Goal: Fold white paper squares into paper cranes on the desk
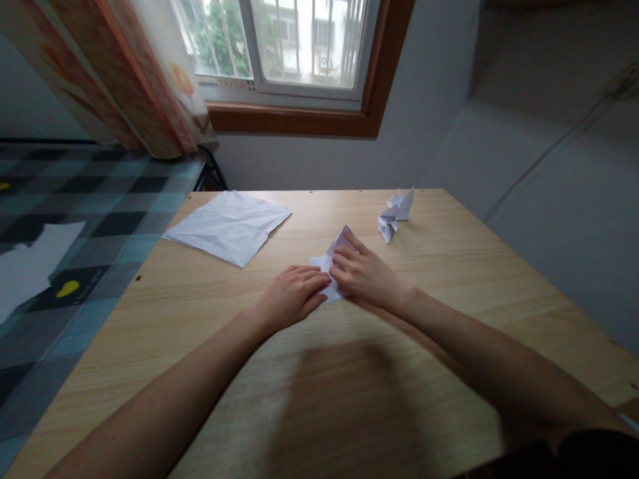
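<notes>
A small piece of white folded paper point(344, 238) lies on the wooden table in front of me, one pointed flap standing up at the back. My right hand point(363, 267) bends its fingers over the right side of this paper and grips the flap; its thumb is hidden. From the left, my left hand point(297, 293) rests on the paper's near left part, fingers stretched out and lying fairly flat. Both hands cover much of the paper, so its full folded shape cannot be made out.
A creased white paper sheet point(232, 226) lies at the table's back left. Folded paper figures point(395, 214) stand at the back right. The wooden table point(239, 399) meets a checked bed cover point(114, 239) on the left, where a torn white paper point(37, 263) lies. A window is beyond.
</notes>
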Demonstrator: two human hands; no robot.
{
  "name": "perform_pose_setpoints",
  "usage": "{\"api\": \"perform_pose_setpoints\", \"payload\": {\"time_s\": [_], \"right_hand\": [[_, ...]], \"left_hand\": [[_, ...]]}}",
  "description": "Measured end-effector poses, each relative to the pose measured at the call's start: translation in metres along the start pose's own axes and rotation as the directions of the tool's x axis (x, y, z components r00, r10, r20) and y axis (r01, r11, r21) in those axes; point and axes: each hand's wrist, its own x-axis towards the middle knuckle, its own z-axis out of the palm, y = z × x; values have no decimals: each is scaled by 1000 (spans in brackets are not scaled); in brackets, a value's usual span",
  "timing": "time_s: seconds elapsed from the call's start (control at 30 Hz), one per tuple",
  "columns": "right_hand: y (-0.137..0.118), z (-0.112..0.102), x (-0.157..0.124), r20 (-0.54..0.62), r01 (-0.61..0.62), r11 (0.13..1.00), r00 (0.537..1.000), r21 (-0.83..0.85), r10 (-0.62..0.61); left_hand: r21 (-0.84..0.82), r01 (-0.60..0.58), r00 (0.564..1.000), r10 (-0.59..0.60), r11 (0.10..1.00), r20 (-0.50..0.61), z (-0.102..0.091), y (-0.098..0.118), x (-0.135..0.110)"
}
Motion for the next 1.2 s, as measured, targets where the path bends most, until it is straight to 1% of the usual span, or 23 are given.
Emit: {"api": "perform_pose_setpoints", "payload": {"time_s": [0.03, 0.07, 0.13, 0.17, 0.2, 0.23, 0.27, 0.33, 0.4, 0.43, 0.5, 0.57, 0.63, 0.73, 0.8, 0.87, 0.9, 0.93, 1.0, 1.07, 1.1, 1.13, 1.2], "right_hand": [[0, 1, -3, -84, -41, 998, 996, 37, 44], [0, 3, -7, -168, -100, 992, 979, 79, 112], [5, 7, -12, -293, -247, 952, 910, 179, 292], [9, 11, -15, -317, -311, 919, 870, 242, 378], [13, 14, -17, -314, -353, 880, 836, 319, 450], [18, 19, -18, -289, -369, 837, 816, 404, 500], [22, 24, -18, -245, -360, 790, 815, 496, 525], [28, 33, -19, -128, -346, 666, 822, 660, 555], [30, 40, -18, -4, -399, 555, 809, 729, 587], [29, 42, -17, 45, -438, 521, 795, 732, 605], [25, 44, -16, 105, -507, 495, 766, 706, 634], [20, 44, -13, 121, -539, 484, 744, 689, 658], [15, 43, -10, 93, -530, 464, 723, 710, 684], [10, 42, -7, 31, -497, 426, 678, 756, 735], [8, 42, -6, 20, -486, 412, 664, 770, 747], [7, 43, -6, 29, -470, 410, 683, 782, 730], [7, 44, -7, 34, -460, 411, 698, 787, 716], [7, 44, -8, 42, -450, 411, 713, 793, 700], [6, 44, -11, 62, -416, 398, 751, 818, 657], [6, 43, -15, 79, -364, 393, 811, 845, 580], [6, 43, -18, 80, -335, 411, 847, 848, 526], [6, 42, -22, 65, -300, 451, 882, 841, 467], [7, 40, -29, 13, -211, 577, 945, 789, 328]], "left_hand": [[5, -5, 1000, 5, 1000, 5, 0, 1, 0], [16, -15, 1000, 15, 1000, 8, -1, 1, 0], [49, -35, 999, 35, 998, 11, -1, 2, 0], [66, -40, 999, 40, 997, 11, 0, 2, 0], [77, -41, 999, 40, 996, 12, 0, 2, 0], [81, -41, 999, 40, 996, 17, 0, 2, 0], [77, -41, 999, 40, 996, 20, -1, 2, 0], [58, -45, 999, 43, 997, 28, -1, 2, 0], [36, -55, 998, 53, 998, 41, -1, 2, 0], [29, -59, 997, 58, 998, 45, -1, 2, 1], [25, -64, 997, 62, 998, 49, 0, 1, 1], [32, -65, 997, 63, 997, 43, 1, 1, 1], [46, -69, 997, 67, 997, 40, 1, 2, 0], [62, -85, 996, 83, 994, 44, -1, 4, 0], [64, -102, 993, 98, 993, 59, -2, 5, 0], [71, -101, 993, 96, 992, 63, -3, 6, 0], [79, -81, 996, 78, 994, 44, -3, 5, -1], [87, -44, 999, 44, 995, 8, -3, 5, -1], [78, 62, 993, -53, 995, -104, -1, 2, -2], [34, 135, 973, -126, 990, -192, 0, -1, -3], [6, 142, 970, -138, 990, -202, 1, -2, -3], [-20, 131, 973, -132, 991, -188, 2, -3, -3], [-65, 86, 987, -94, 994, -128, 2, -4, -4]]}}
